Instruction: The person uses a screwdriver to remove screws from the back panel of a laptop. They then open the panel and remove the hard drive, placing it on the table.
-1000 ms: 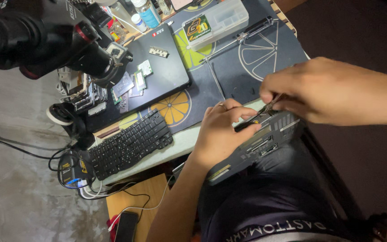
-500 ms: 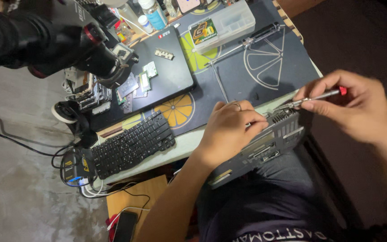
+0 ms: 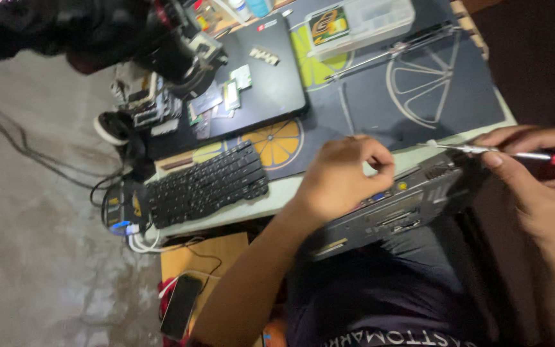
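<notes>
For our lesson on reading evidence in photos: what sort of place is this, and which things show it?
Probably a home electronics repair bench. A loose keyboard lies on the table, small circuit boards sit on a closed laptop, and the right hand holds a screwdriver over an opened laptop chassis.

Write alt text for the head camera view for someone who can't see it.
A person's left hand steadies a laptop base on their lap while the right hand holds a screwdriver above it. Behind lie a loose keyboard, a closed laptop and a parts box on the table.
</notes>
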